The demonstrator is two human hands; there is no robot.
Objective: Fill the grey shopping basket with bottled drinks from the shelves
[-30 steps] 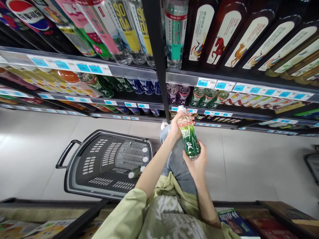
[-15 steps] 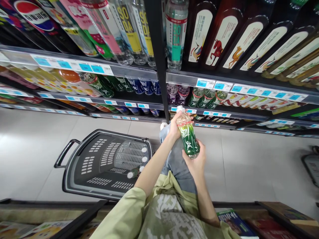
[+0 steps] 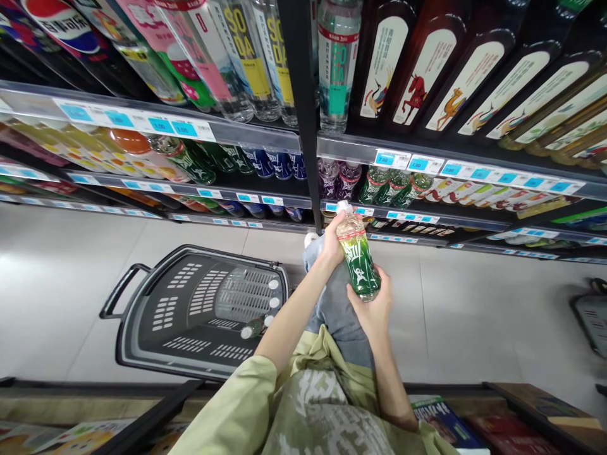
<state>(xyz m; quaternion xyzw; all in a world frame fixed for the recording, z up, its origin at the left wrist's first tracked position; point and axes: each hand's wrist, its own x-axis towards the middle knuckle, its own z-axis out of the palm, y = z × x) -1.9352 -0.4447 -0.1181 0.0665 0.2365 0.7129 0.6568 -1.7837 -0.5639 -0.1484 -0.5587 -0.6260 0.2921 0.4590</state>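
A clear drink bottle (image 3: 359, 259) with a green label and white cap is tilted in front of my body, held from both ends. My left hand (image 3: 333, 240) grips it near the neck, fingers partly hidden behind the bottle. Around its base, my right hand (image 3: 374, 300) is closed with the thumb along the near side. Beside my left forearm on the floor stands a dark grey shopping basket (image 3: 177, 316). Inside it lie several bottles with white caps, among them a green-labelled bottle (image 3: 253, 328), partly covered by my arm.
Ahead, shelves (image 3: 455, 151) hold rows of drinks, including soda bottles (image 3: 337, 69) and green-labelled bottles (image 3: 396, 186). Behind me runs a low shelf with packaged goods (image 3: 443, 420). Another dark basket (image 3: 590, 316) is at the right edge, over the tiled floor (image 3: 467, 316).
My hands and the bottle keep nearly the same pose. The view has shifted slightly, and the dark basket at the right edge appears a little further left.
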